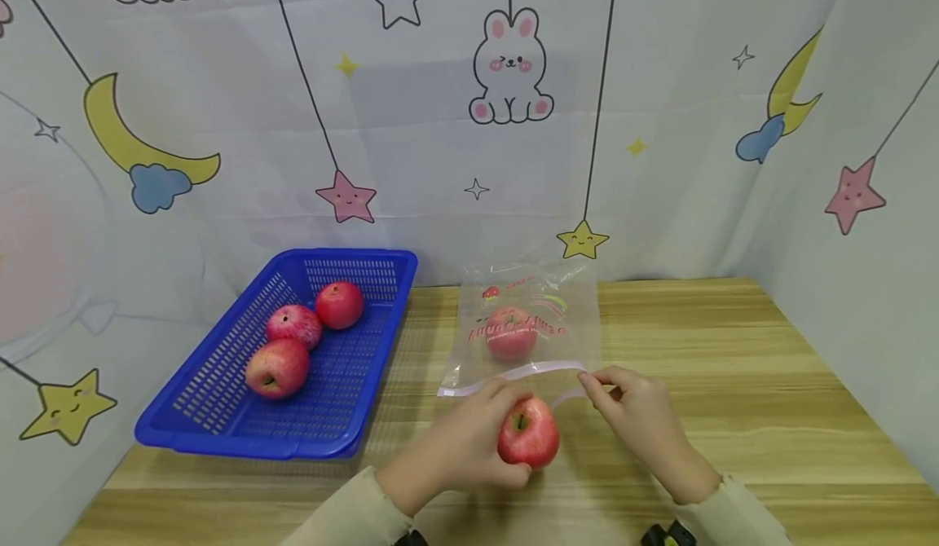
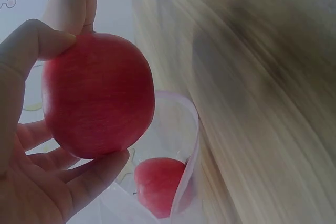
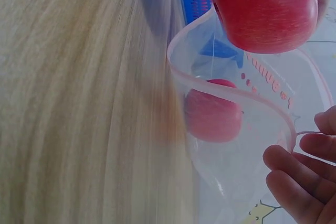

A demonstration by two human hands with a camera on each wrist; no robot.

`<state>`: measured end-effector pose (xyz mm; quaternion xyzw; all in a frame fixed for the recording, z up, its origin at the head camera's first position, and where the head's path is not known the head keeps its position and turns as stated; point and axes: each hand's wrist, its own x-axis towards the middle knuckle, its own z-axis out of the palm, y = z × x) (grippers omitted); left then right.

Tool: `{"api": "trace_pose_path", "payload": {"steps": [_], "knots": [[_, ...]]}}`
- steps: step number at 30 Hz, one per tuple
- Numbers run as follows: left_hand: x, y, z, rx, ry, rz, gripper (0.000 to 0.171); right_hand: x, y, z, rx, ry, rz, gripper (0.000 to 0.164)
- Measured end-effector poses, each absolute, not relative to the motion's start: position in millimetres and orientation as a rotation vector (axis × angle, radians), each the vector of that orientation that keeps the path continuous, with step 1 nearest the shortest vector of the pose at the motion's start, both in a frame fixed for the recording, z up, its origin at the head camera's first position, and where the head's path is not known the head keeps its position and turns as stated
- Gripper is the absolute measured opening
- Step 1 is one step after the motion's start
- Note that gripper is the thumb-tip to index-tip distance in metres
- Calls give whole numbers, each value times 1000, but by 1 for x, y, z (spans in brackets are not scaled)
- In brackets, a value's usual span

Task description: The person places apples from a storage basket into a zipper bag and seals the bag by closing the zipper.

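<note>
In the head view my left hand grips a red apple just in front of a clear zip bag. The left wrist view shows thumb and fingers around that apple. My right hand pinches the edge of the bag's pinkish zip rim, at its right end. The mouth gapes in the right wrist view, where the held apple overlaps the opening. Inside the bag lies another red apple, seen through the printed plastic.
A blue plastic basket stands on the left of the wooden table, with three apples in it. Behind the table hangs a white cloth printed with stars, moons and a rabbit.
</note>
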<state>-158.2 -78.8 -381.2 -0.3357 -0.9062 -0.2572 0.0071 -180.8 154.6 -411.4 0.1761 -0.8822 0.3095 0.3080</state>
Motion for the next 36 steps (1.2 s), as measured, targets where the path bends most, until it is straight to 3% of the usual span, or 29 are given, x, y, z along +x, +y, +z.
{"api": "trace_pose_path", "payload": {"steps": [36], "knots": [[-162,-59,-406,-928,-2907,-480,77,-181,155,-411,470,-2326,802,6]]}}
